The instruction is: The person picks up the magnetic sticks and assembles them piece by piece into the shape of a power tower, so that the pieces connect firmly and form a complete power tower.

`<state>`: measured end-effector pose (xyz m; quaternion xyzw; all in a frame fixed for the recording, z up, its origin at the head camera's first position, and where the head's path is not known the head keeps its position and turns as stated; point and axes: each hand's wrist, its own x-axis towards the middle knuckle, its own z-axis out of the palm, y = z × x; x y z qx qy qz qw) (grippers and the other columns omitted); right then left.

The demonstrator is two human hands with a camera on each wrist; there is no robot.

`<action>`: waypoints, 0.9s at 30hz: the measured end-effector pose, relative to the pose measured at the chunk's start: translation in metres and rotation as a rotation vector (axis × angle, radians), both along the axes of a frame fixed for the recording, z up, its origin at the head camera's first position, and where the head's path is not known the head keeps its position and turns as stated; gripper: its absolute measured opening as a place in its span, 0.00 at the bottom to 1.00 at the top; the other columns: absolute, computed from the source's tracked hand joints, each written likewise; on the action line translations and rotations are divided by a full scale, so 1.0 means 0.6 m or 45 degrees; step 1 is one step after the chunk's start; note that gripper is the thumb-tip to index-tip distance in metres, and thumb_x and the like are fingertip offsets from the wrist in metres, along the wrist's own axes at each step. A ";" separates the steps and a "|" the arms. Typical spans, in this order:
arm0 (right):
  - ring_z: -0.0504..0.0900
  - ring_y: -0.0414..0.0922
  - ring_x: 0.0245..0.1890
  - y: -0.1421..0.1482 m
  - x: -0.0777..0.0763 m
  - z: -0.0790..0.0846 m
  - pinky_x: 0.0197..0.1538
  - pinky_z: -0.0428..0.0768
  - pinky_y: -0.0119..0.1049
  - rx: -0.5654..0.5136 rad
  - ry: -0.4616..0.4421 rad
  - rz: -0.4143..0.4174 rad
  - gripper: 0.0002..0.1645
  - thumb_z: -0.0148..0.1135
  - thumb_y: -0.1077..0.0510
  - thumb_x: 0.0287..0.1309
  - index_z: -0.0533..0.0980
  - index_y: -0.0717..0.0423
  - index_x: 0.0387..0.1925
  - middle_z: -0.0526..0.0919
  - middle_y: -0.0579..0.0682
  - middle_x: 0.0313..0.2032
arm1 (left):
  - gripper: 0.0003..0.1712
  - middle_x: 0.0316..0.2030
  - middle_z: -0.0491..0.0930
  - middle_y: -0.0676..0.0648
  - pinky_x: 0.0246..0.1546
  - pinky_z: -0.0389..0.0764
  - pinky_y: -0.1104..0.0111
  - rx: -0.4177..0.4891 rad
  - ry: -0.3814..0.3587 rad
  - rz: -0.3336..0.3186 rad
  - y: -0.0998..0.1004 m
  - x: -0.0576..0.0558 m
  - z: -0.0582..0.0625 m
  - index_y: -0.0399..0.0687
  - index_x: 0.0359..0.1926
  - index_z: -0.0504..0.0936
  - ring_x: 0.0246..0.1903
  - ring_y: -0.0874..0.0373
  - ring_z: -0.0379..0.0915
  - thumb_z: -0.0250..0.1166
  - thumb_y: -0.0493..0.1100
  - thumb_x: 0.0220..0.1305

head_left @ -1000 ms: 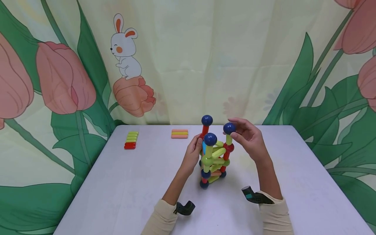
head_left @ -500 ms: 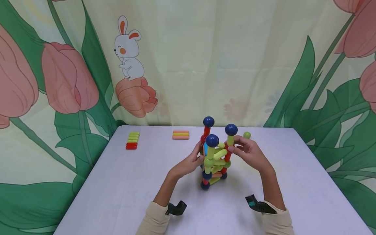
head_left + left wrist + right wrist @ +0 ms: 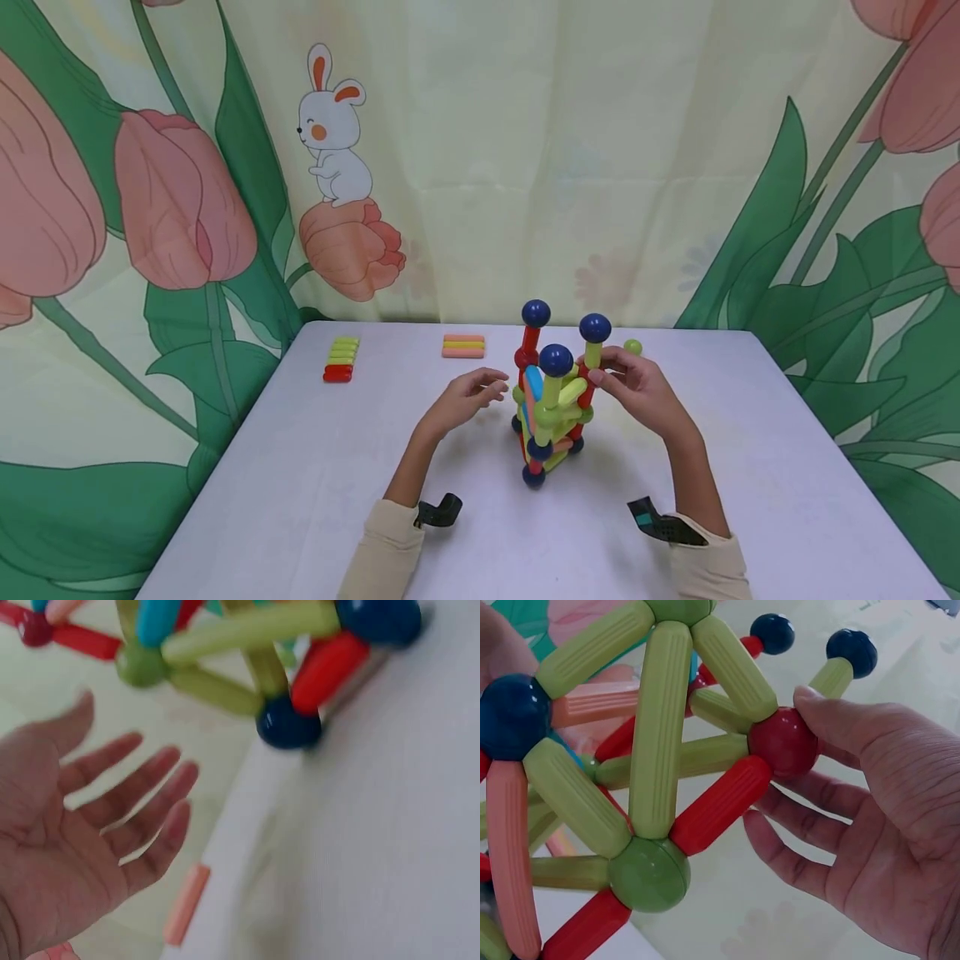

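A tower of plastic rods and balls [image 3: 551, 408] stands at the middle of the table, with three navy balls on upright rods at its top. My right hand [image 3: 637, 387] pinches the tower at a red ball [image 3: 784, 741] on its right side, thumb on the near side and fingers behind. Beside the tower's left side, and apart from it, my left hand [image 3: 461, 402] hovers with fingers loosely extended and nothing in it. The left wrist view shows that palm, the hand [image 3: 97, 825] lying clear of the rods.
Several lime and red rods [image 3: 342, 358] lie in a column at the back left. Orange and yellow rods [image 3: 463, 346] lie side by side at the back middle. A lime ball [image 3: 633, 347] sits behind my right hand. A printed curtain [image 3: 480, 167] hangs behind the table.
My left hand has let go of the tower and drawn back left. My right hand went from a top navy ball down to the red ball. The tower has turned slightly.
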<state>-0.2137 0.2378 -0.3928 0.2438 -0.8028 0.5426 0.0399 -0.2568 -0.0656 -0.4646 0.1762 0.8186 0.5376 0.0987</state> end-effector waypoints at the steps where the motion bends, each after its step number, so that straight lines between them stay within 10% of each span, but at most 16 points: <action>1: 0.81 0.30 0.47 0.001 0.001 -0.002 0.51 0.79 0.25 0.016 -0.016 0.005 0.18 0.60 0.61 0.66 0.73 0.63 0.55 0.83 0.49 0.48 | 0.19 0.50 0.82 0.45 0.51 0.81 0.59 -0.038 0.024 0.096 -0.007 -0.009 -0.007 0.48 0.57 0.78 0.50 0.50 0.80 0.57 0.52 0.71; 5: 0.81 0.30 0.49 0.003 0.002 -0.007 0.50 0.80 0.28 0.070 -0.065 0.041 0.23 0.61 0.60 0.65 0.70 0.62 0.60 0.79 0.60 0.53 | 0.10 0.43 0.83 0.43 0.46 0.81 0.61 -0.204 0.172 0.483 -0.034 -0.052 -0.026 0.43 0.47 0.82 0.44 0.51 0.79 0.60 0.42 0.69; 8: 0.82 0.32 0.49 0.004 0.000 -0.009 0.50 0.81 0.29 0.067 -0.077 0.052 0.24 0.61 0.59 0.65 0.70 0.62 0.60 0.79 0.62 0.54 | 0.11 0.46 0.79 0.39 0.51 0.79 0.57 -0.339 0.266 0.626 -0.047 -0.083 -0.037 0.39 0.49 0.82 0.48 0.46 0.76 0.60 0.36 0.67; 17: 0.80 0.27 0.50 0.004 -0.008 -0.012 0.52 0.79 0.26 0.025 -0.059 0.045 0.24 0.60 0.60 0.66 0.69 0.61 0.61 0.78 0.64 0.56 | 0.23 0.61 0.64 0.40 0.49 0.79 0.57 -0.660 0.089 0.607 -0.048 -0.113 -0.061 0.55 0.65 0.74 0.57 0.45 0.64 0.57 0.39 0.71; 27: 0.81 0.30 0.51 0.010 -0.004 -0.012 0.52 0.80 0.30 0.018 -0.089 0.078 0.24 0.61 0.60 0.65 0.70 0.61 0.61 0.78 0.63 0.55 | 0.18 0.51 0.77 0.40 0.44 0.80 0.56 -1.050 0.402 0.554 -0.028 -0.110 -0.068 0.45 0.52 0.79 0.46 0.48 0.73 0.67 0.45 0.64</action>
